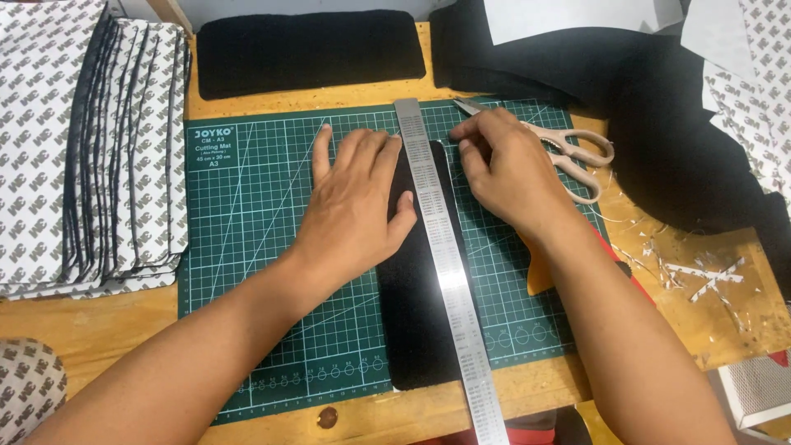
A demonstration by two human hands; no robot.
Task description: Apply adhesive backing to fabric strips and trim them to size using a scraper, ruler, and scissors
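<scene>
flat and spread, fingers (362,152) of my left hand (350,214) press the steel ruler (441,247) onto the black strip (416,313), so nothing slips. right hand (503,169) pinches the strip's top corner beside the ruler. both lie on the green cutting mat (247,206), scissors (568,148) just behind.

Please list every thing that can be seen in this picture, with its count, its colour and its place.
cutting mat: one, green, centre of the wooden table.
black piece: one, black, on the mat, under the ruler.
metal ruler: one, silver, lengthwise over the black piece.
scissors: one pair, pale handles, at the mat's right edge.
black pad: one, black, above the mat.
backed sheets: a stack, white patterned, left side.
black fabric: a heap, upper right.
trimmings: many, whitish, right side.
left hand: flat on the black piece, against the ruler.
right hand: fingertips beside the ruler's right edge.
</scene>
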